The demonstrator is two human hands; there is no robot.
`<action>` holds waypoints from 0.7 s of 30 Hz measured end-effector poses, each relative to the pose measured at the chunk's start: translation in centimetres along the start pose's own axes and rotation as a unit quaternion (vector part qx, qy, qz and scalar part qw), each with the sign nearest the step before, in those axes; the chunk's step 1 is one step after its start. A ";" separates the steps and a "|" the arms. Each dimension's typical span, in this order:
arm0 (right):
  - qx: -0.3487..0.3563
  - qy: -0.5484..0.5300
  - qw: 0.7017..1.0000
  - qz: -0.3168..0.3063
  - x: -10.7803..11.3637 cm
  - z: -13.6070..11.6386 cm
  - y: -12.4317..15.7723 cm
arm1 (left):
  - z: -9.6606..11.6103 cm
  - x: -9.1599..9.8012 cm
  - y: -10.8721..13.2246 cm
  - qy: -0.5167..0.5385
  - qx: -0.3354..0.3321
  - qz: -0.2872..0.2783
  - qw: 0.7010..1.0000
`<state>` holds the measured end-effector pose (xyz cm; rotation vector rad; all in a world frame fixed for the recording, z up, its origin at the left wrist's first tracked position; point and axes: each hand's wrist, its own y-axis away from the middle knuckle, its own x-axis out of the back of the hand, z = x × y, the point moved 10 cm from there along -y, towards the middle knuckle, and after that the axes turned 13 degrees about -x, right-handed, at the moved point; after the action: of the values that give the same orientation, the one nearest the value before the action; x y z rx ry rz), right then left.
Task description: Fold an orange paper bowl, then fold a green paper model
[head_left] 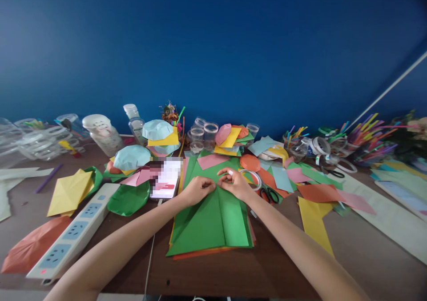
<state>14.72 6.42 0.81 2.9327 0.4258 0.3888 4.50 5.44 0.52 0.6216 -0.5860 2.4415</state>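
Mid-frame, the left hand [199, 190] pinches the green paper [203, 230]; I can't tell if the right hand [236, 185] grips. Paper seems light, bendy, easy to tear: best held by its edges.

At the centre, the contact of the left hand [200, 190] and right hand [234, 184] with the green paper [203, 232] is too unclear to tell a grip from a touch. That paper covers most of the orange sheet [187, 255] below. The forearms [128, 241] and cable [149, 267] run off the bottom edge. Left of centre, pixelation masks part of the phone [170, 178]. Clear jars [42, 143], far left, are blurred and cropped; so are flowers [417, 128] at the right edge.
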 end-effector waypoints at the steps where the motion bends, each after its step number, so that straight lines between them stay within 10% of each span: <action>1: 0.000 -0.002 1.000 0.000 0.0 0.0 0.0 | 0.1 0.1 0.0 0.000 -0.005 0.009 1.000; 21: -0.024 -0.044 0.999 -0.006 -0.1 1.1 -0.4 | -0.1 0.8 0.1 0.047 -0.004 0.076 0.996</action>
<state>14.78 6.66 -0.34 2.8853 0.4162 0.2631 3.82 5.74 0.91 0.4719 -0.6258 2.5915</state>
